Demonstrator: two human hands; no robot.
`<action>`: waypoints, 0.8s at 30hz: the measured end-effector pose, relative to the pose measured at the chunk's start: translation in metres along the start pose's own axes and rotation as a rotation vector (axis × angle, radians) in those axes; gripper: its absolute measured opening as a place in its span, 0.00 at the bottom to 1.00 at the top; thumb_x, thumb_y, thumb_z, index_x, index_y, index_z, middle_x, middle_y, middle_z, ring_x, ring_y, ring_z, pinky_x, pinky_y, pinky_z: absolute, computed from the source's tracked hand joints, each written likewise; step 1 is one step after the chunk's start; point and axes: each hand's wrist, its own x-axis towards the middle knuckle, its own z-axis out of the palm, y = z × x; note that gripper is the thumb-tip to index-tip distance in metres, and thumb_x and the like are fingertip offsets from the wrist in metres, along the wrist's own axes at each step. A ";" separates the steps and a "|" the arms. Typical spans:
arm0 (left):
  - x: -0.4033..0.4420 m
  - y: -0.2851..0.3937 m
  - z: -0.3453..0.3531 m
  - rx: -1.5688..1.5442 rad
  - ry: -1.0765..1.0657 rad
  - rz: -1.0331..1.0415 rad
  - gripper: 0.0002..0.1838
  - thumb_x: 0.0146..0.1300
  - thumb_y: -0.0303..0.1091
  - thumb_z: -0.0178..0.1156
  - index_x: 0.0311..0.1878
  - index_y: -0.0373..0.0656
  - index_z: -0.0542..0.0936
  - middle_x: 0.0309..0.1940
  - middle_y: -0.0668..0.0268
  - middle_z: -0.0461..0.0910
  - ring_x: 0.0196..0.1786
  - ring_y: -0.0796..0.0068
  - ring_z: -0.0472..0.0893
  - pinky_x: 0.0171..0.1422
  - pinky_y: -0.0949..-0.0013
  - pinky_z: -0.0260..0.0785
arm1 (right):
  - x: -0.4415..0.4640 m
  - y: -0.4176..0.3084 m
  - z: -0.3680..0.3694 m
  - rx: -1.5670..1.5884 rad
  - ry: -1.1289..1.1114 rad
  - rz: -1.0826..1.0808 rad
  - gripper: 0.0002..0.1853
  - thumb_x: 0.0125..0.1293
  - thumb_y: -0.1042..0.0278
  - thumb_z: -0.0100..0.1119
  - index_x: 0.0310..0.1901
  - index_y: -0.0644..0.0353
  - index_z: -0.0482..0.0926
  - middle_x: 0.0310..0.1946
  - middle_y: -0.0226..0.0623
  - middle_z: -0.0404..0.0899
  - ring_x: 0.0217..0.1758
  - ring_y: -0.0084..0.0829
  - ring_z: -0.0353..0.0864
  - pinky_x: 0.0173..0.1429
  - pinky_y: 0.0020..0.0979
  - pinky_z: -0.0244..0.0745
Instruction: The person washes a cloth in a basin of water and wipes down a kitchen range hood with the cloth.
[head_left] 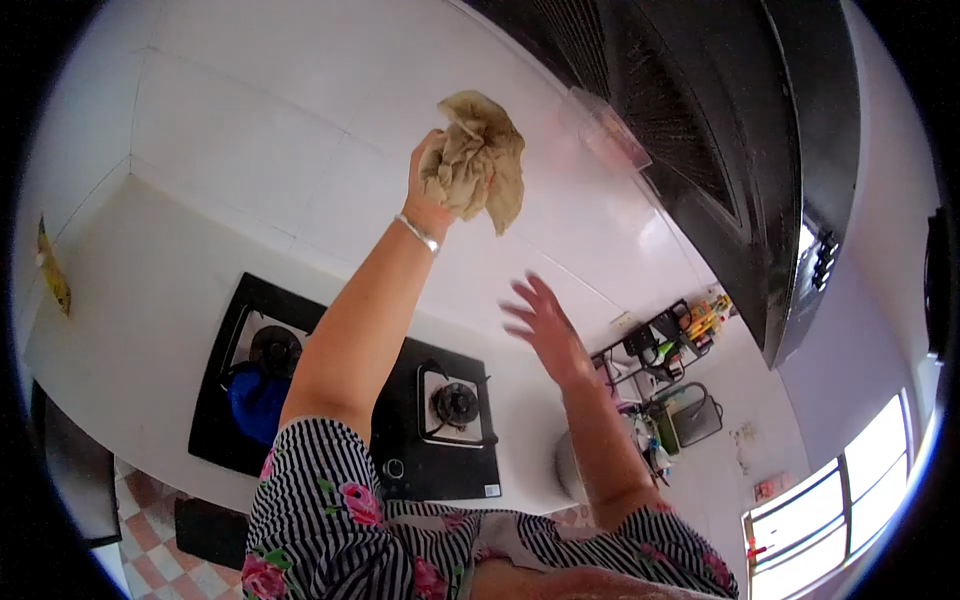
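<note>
My left hand [430, 190], with a silver bracelet at the wrist, is closed around a crumpled tan cloth [480, 165]. The cloth is up against or just in front of the white tiled wall [300, 120]; contact cannot be made out. Fingers spread, my right hand [541, 322] is raised below and to the right of the cloth, holding nothing and slightly blurred. Beneath my arms lies a black gas stove [425, 465] with two burners. A bunched blue cloth [257, 405] rests at its left burner, partly hidden by my left arm.
A black range hood [690, 130] juts out at the upper right. Racks [650, 345] with bottles and kitchen items stand at the right, near a metal pot [572, 468] partly behind my right arm. A yellow packet [53, 270] lies at the far left.
</note>
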 end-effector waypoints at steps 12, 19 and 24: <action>-0.125 -0.012 -0.061 1.690 0.199 0.432 0.13 0.59 0.26 0.49 0.48 0.42 0.72 0.43 0.56 0.73 0.49 0.58 0.71 0.53 0.61 0.64 | 0.099 0.034 0.067 -0.044 -0.009 0.235 0.30 0.66 0.49 0.48 0.62 0.59 0.59 0.56 0.35 0.67 0.57 0.30 0.68 0.59 0.36 0.67; -0.177 -0.026 -0.081 1.933 -0.109 0.353 0.21 0.56 0.30 0.58 0.55 0.45 0.71 0.60 0.54 0.58 0.63 0.51 0.56 0.62 0.51 0.55 | 0.105 0.077 0.024 -0.136 0.065 0.279 0.21 0.63 0.71 0.46 0.59 0.63 0.64 0.48 0.38 0.73 0.50 0.34 0.74 0.55 0.33 0.69; -0.186 -0.017 -0.074 1.753 0.059 0.129 0.29 0.56 0.33 0.61 0.63 0.51 0.66 0.64 0.56 0.51 0.63 0.55 0.60 0.62 0.53 0.60 | 0.090 0.028 0.021 -0.824 0.211 -0.114 0.14 0.58 0.76 0.47 0.48 0.62 0.68 0.41 0.44 0.76 0.45 0.37 0.76 0.49 0.34 0.70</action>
